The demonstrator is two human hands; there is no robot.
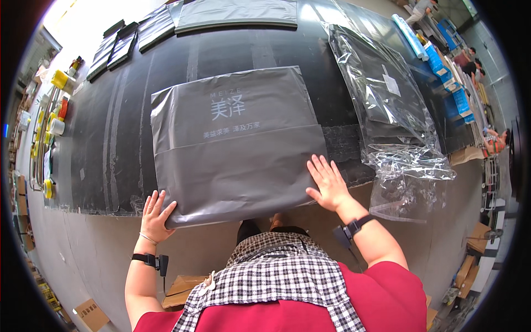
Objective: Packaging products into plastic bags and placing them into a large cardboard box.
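Observation:
A large grey plastic packaging bag (238, 171) with pale printing lies flat in front of me, its near edge jutting past the black table's front edge. At the bag's near left corner rests my left hand (156, 217), fingers stretched out along its edge. My right hand (327, 181) lies with spread fingers on the bag's right side near the front. Neither hand is closed around anything. A crease runs across the middle of the bag.
Clear plastic bags (387, 94) are piled on the black table (127, 138) at right, one hanging over the front edge. Grey packages (238, 15) lie along the far side. Tape rolls (56, 126) stand at left, blue boxes (437, 62) at right. Cardboard boxes (92, 314) sit on the floor.

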